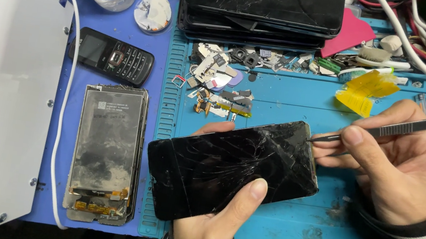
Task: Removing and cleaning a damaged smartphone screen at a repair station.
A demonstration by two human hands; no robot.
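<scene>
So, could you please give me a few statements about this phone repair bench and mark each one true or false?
1. The left hand grips a black smartphone with a cracked glass screen. True.
2. The right hand holds a screwdriver. False: it holds slim metal tweezers, tip at the phone's edge.
3. A small black keypad phone lies on the purple surface. True.
4. The blue silicone work mat is bare. False: small metal parts litter it.
</scene>
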